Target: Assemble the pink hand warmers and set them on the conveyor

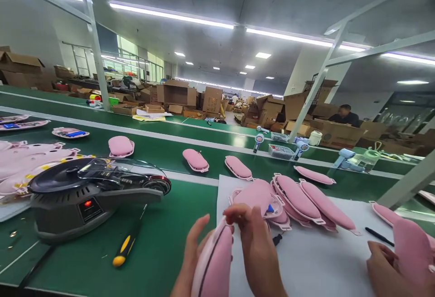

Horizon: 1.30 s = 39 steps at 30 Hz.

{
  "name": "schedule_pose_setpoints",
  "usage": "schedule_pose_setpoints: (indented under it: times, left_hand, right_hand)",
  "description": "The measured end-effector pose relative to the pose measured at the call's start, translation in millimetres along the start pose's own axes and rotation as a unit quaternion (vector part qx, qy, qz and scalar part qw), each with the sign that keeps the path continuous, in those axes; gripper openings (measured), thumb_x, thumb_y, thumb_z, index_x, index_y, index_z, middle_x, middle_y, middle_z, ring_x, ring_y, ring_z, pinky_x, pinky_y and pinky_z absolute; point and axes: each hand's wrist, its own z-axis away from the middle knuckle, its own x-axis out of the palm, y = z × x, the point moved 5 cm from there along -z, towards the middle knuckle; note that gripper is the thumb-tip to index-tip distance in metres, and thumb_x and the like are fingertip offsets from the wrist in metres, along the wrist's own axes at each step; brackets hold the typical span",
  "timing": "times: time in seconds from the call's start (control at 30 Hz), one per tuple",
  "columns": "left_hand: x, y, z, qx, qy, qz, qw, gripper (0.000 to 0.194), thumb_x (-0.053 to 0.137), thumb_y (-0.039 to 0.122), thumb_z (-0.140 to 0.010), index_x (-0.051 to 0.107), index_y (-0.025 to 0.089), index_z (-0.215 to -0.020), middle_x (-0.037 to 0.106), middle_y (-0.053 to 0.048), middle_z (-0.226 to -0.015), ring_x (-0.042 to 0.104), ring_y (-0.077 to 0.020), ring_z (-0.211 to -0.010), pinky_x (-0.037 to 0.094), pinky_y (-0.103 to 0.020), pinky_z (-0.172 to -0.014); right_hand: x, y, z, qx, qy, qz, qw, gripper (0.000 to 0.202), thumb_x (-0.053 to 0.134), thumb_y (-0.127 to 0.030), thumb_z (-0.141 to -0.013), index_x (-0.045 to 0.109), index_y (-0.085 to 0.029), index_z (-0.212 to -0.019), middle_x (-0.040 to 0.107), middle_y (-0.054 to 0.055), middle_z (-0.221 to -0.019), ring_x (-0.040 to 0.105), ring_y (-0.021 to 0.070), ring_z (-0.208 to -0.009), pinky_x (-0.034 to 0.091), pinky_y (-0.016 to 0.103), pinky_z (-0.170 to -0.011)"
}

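Note:
A pink padded casing [217,261] with a dark seam along its edge stands on end at the bottom middle. My left hand [193,254] is wrapped round its left side, with the thumb pointing up. At its top end, the bent fingers of my right hand [256,247] pinch the pale tip. Just beyond my hands, several more pink padded casings [297,196] lie heaped on a white sheet [306,261]. One open casing [276,206] in the heap shows a blue part inside.
On the left stands a black tape dispenser [98,197] with a red light, a yellow-and-black screwdriver [124,251] beside it. More casings [195,160] lie along the green conveyor [163,145]. At right a co-worker's hand [384,261] holds a pink casing [413,247] near a black pen-like tool [379,236].

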Motion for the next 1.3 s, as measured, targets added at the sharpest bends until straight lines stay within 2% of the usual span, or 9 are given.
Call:
schedule_pose_setpoints:
  times: [0.23, 0.5, 0.6, 0.7, 0.8, 0.9, 1.0, 1.13, 1.3]
  left_hand:
    - [7.1, -15.2, 10.8, -0.041, 0.001, 0.063, 0.997, 0.073, 0.054, 0.068, -0.077, 0.04, 0.03, -0.138, 0.064, -0.008, -0.124, 0.051, -0.0314, -0.126, 0.039, -0.051, -0.107]
    - [3.2, -13.2, 12.7, -0.137, 0.036, 0.041, 0.989, 0.063, 0.044, 0.066, -0.084, 0.045, 0.028, -0.135, 0.055, -0.005, -0.136, 0.051, -0.0224, -0.126, 0.043, -0.034, -0.104]
    - [4.5, -26.0, 10.4, -0.313, -0.065, 0.035, 0.947, 0.074, 0.042, 0.077, -0.076, 0.054, 0.022, -0.123, 0.07, -0.005, -0.09, 0.067, -0.018, -0.073, 0.055, -0.029, -0.064]
    - [-4.3, -47.1, 17.0, -0.472, -0.09, 0.014, 0.877, 0.074, 0.032, 0.079, -0.078, 0.063, 0.014, -0.093, 0.053, 0.002, -0.048, 0.045, -0.0099, -0.037, 0.038, -0.022, -0.04]
    - [-12.4, -50.6, 7.8, -0.483, -0.114, 0.018, 0.868, 0.067, 0.03, 0.074, -0.082, 0.06, 0.015, -0.083, 0.045, 0.005, -0.043, 0.038, -0.0086, -0.035, 0.031, -0.019, -0.037]
    - [-17.9, -30.5, -8.6, -0.45, -0.18, -0.011, 0.875, 0.065, 0.037, 0.076, -0.078, 0.057, 0.021, -0.106, 0.06, 0.001, -0.066, 0.05, -0.0125, -0.048, 0.04, -0.023, -0.044]
    - [-24.4, 1.7, -26.8, -0.263, -0.204, -0.254, 0.908, 0.051, 0.054, 0.06, -0.08, 0.058, 0.024, -0.115, 0.063, -0.004, -0.11, 0.058, -0.0189, -0.092, 0.048, -0.029, -0.077]
    - [-14.2, 5.7, -17.8, -0.055, -0.153, -0.538, 0.827, 0.029, 0.044, 0.031, -0.09, 0.06, 0.025, -0.113, 0.063, -0.006, -0.113, 0.056, -0.0239, -0.103, 0.045, -0.038, -0.089]
    - [12.1, -18.0, 4.8, 0.199, -0.014, -0.645, 0.738, 0.026, 0.042, 0.024, -0.092, 0.051, 0.02, -0.116, 0.061, -0.009, -0.108, 0.055, -0.0245, -0.103, 0.033, -0.048, -0.1]
  right_hand:
    - [59.8, 17.7, 15.1, 0.032, -0.036, -0.08, 0.996, 0.027, 0.055, -0.037, -0.093, 0.059, -0.017, -0.112, 0.062, 0.006, -0.111, 0.063, 0.0165, -0.091, 0.054, 0.035, -0.079]
    - [75.7, 38.5, 0.1, 0.102, -0.011, -0.198, 0.975, 0.059, 0.039, -0.043, -0.092, 0.042, -0.022, -0.037, 0.038, -0.003, -0.035, 0.041, 0.0108, -0.038, 0.04, 0.026, -0.046]
    - [55.5, 48.0, -12.6, 0.072, 0.076, -0.153, 0.983, 0.057, 0.031, -0.043, -0.094, 0.039, -0.024, -0.042, 0.038, -0.004, -0.039, 0.04, 0.012, -0.04, 0.04, 0.028, -0.049]
    - [26.3, 37.5, -6.3, -0.003, 0.123, -0.097, 0.988, 0.04, 0.05, -0.045, -0.087, 0.057, -0.021, -0.056, 0.057, 0.001, -0.063, 0.056, 0.016, -0.067, 0.045, 0.03, -0.068]
    - [17.6, 16.1, 10.5, -0.113, -0.071, 0.056, 0.989, 0.02, 0.068, -0.032, -0.078, 0.071, -0.022, -0.094, 0.065, 0.005, -0.103, 0.056, 0.0216, -0.102, 0.041, 0.033, -0.092]
    - [8.9, 21.2, 29.9, -0.158, -0.18, 0.221, 0.946, 0.032, 0.06, -0.019, -0.086, 0.06, -0.025, -0.117, 0.062, 0.004, -0.108, 0.055, 0.0182, -0.102, 0.044, 0.031, -0.089]
    - [-9.4, 39.3, 41.4, -0.164, -0.055, 0.307, 0.936, 0.019, 0.057, -0.021, -0.089, 0.06, -0.025, -0.108, 0.061, 0.003, -0.096, 0.055, 0.018, -0.091, 0.044, 0.031, -0.079]
    - [-15.9, 56.4, 56.7, -0.151, 0.029, 0.371, 0.916, 0.019, 0.054, -0.023, -0.092, 0.059, -0.023, -0.11, 0.061, 0.004, -0.1, 0.054, 0.0197, -0.095, 0.044, 0.033, -0.082]
    - [-13.4, 57.4, 63.3, -0.122, 0.015, 0.382, 0.916, 0.025, 0.047, -0.024, -0.095, 0.054, -0.019, -0.119, 0.06, 0.008, -0.111, 0.054, 0.0196, -0.102, 0.047, 0.031, -0.08]
